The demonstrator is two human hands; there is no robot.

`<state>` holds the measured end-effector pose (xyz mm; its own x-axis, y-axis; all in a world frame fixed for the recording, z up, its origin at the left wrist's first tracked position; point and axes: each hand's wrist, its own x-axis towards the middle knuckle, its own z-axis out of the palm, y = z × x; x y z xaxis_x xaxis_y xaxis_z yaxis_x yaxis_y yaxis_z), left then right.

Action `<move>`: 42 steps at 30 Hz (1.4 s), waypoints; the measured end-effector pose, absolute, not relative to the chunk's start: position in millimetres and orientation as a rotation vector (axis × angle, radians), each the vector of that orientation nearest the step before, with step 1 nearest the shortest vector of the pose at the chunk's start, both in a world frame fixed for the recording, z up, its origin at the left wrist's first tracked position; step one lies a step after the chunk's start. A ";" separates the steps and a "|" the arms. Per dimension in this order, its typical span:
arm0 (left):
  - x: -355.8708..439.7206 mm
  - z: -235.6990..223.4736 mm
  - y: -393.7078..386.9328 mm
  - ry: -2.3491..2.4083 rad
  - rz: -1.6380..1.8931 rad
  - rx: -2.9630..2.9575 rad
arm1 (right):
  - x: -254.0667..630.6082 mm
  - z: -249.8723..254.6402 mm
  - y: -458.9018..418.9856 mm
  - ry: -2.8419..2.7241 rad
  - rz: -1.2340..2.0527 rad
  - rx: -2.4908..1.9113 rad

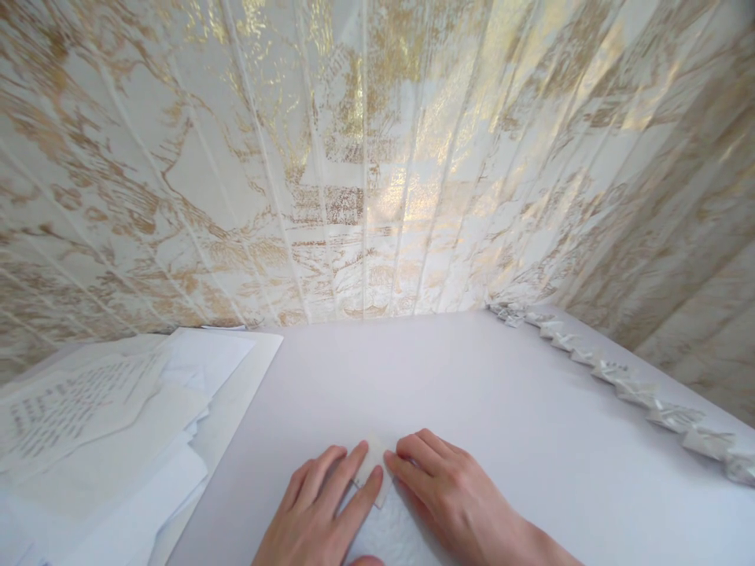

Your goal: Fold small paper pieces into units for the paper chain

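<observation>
A small piece of folded white paper [373, 470] lies on the tabletop near the front, turned like a diamond with one corner toward me. My left hand [322, 503] rests over its left side, fingers spread, with the index and middle fingertips pressing on it. From the other side, my right hand [451, 491] has its fingers curled together, their tips at the paper's right edge. The left thumb shows only in part at the bottom of the view. Beneath and in front of the paper is a whitish, wrinkled surface [389, 538].
At the left lies a pile of loose white sheets [194, 393], with a handwritten page [76, 401] on top. Several small folded paper pieces [634, 389] form a row along the right edge of the white table [401, 369]. Gold-patterned curtains [366, 196] hang behind.
</observation>
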<state>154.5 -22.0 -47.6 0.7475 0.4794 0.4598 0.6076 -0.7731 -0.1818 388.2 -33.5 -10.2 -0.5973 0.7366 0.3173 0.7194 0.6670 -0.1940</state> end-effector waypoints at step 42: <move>172.7 -20.0 -8.8 -1.558 -0.889 -2.843 | 379.4 -1.8 -16.7 -2.075 0.597 -1.446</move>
<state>172.7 -8.8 -20.0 0.4371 0.8322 0.3411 0.7169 -0.5514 0.4266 379.4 -16.7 -1.8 -0.2811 0.9436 0.1751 0.7062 0.3270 -0.6280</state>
